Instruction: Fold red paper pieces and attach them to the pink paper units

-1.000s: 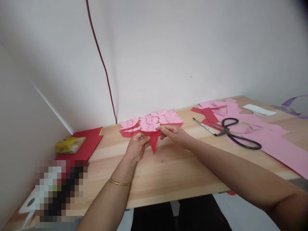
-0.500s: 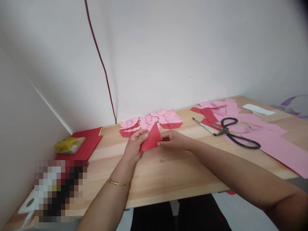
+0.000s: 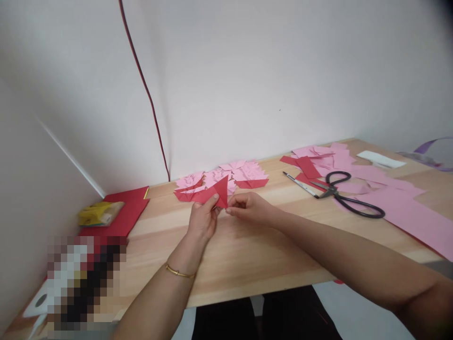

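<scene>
A folded piece of red paper (image 3: 220,192) is held up over the wooden table, one corner pointing upward. My left hand (image 3: 203,215) is closed on it, thumb laid across its front. My right hand (image 3: 246,208) pinches its lower right corner between thumb and fingertips. Just behind the hands lie several pink cut-paper pieces (image 3: 244,169), some with folded red strips (image 3: 253,183) along their lower edges. The held paper partly covers them.
Black-handled scissors (image 3: 332,190) lie open on the right, beside a pen (image 3: 300,184), pink paper (image 3: 406,212) and red scraps (image 3: 307,167). Red sheets (image 3: 136,208) bearing a yellow packet (image 3: 100,214) are on the left. A cable (image 3: 150,97) hangs down the wall behind.
The red paper has gone from a broad triangle to a tilted, folded shape. My left thumb has moved onto its front, and my right hand has shifted slightly left.
</scene>
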Tool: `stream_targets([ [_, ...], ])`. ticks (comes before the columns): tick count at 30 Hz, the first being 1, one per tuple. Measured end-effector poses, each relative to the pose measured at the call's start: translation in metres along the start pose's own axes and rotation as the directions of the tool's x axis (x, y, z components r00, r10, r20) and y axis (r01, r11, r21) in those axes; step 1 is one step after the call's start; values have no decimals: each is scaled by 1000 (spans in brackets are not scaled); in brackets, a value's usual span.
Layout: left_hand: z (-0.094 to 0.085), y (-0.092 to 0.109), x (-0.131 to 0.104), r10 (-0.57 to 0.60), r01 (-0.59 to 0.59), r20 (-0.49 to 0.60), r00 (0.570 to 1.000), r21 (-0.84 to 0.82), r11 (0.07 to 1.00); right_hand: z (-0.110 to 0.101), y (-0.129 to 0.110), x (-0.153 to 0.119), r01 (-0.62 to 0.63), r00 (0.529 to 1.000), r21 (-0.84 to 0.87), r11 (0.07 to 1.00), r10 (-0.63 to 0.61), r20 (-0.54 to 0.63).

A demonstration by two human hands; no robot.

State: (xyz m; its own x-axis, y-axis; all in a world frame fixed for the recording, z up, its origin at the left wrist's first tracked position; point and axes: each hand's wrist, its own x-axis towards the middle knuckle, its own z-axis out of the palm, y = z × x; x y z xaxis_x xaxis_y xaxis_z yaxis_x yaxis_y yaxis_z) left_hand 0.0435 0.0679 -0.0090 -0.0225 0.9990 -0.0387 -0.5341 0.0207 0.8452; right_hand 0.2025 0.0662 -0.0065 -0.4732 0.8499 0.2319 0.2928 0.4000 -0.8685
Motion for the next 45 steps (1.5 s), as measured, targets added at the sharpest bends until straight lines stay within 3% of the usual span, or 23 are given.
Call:
stream_targets([
  [3,-4,7,2,-2,1,-73,997,-23,1000,-3,-1,-2,203,969,-313,928,-236,-73],
  [5,-4,8,1,4,-5,-93,996,-8,1000,-5,-4,-4,327,886,-525,786,-448,-120],
  [7,-3,8,-1,21,-20,-82,996,17,1000,-6,-7,-6,368,784,-684,629,-606,-136],
  [9,0,6,-4,24,-22,-43,999,36,999,-5,-9,-7,360,714,-786,502,-691,-114],
  [12,3,4,-8,6,-7,24,1000,21,1000,-3,-9,-7,350,684,-841,414,-726,-72],
  [16,5,3,-8,-2,3,50,999,-16,1000,-6,-6,-2,350,716,-812,467,-692,-89],
  [23,5,2,-9,-8,7,113,994,11,1000,-7,-4,2,297,841,-687,664,-522,-141],
  [27,6,2,-11,-1,-1,127,992,16,1000,-3,-3,3,236,851,-621,747,-467,-238],
  [32,7,1,-11,25,-26,121,992,12,1000,-2,-6,2,202,863,-574,794,-421,-279],
  [38,9,0,-12,45,-49,117,992,34,998,-3,-8,2,174,896,-565,807,-367,-249],
  [45,4,-2,-13,70,-92,172,983,124,988,-4,-8,3,194,901,-559,806,-371,-223],
])
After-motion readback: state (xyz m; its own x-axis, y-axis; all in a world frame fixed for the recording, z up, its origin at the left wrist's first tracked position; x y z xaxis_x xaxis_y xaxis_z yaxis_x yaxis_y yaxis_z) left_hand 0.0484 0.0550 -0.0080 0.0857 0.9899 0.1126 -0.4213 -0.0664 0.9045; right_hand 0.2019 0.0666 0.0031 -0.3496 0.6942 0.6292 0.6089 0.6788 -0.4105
